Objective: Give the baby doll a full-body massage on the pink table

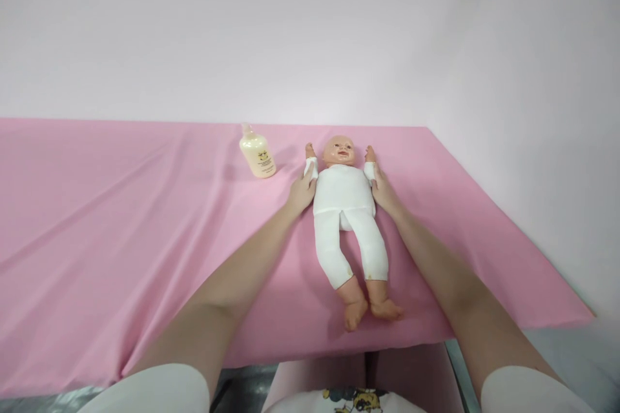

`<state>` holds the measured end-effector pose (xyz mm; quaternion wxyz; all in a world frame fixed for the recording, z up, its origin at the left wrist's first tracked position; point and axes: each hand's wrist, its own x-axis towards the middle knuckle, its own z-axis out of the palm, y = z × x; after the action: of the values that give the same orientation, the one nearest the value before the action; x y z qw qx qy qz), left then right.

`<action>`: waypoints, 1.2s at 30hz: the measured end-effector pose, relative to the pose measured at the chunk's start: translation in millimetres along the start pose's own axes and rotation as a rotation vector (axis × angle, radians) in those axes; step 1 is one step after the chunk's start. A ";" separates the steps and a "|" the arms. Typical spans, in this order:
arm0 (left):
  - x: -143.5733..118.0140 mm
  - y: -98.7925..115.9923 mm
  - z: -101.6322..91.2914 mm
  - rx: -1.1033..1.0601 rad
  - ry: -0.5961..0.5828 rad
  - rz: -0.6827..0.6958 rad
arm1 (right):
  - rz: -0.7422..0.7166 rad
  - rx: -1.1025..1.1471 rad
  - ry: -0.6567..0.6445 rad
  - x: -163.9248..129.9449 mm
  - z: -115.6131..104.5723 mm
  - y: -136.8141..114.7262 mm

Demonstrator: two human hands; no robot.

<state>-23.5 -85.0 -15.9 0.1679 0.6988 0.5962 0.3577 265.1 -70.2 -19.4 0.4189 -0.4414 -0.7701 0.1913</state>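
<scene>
A baby doll (343,190) with a white cloth body lies on its back, head toward the wall and bare feet toward me. My left hand (302,190) is closed around the doll's arm on the left side of the view. Around the arm on the right, my right hand (384,190) is closed in the same way. Both doll arms are bent upward beside the head, and the doll's hands show above my fingers. Parts of my fingers are hidden behind the doll's sleeves.
A pale yellow pump bottle (258,153) lies left of the doll's head. The pink cloth (169,206) covers the table and has creases on the left. White walls (217,45) stand behind and to the right; the table's front edge is close to my body.
</scene>
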 end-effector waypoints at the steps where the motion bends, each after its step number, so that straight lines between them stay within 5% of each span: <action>1: -0.9 2.0 -1.2 0.013 -0.008 -0.020 | 0.040 0.008 0.013 -0.2 0.9 3.4; 10: -0.9 4.0 -2.9 -0.048 0.001 -0.053 | 0.097 0.063 0.099 -2.4 -0.1 1.0; 15: 0.1 -0.4 -0.4 -0.285 0.132 0.037 | 0.158 0.143 0.227 -3.9 4.0 6.7; 25: -4.2 12.5 -4.0 -0.272 0.328 0.305 | -0.065 0.162 0.401 -6.3 -1.9 -16.8; 31: -12.5 21.0 -12.5 -0.093 0.232 0.465 | -0.238 0.033 0.430 -11.4 -3.4 -27.7; 36: -13.1 21.7 -11.7 -0.049 0.162 0.410 | -0.284 -0.022 0.322 -11.4 -1.1 -26.7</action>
<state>-16.6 -104.7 2.5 0.0600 0.7701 0.4443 0.4538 255.0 -94.3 -6.5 0.5544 -0.3582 -0.7496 0.0488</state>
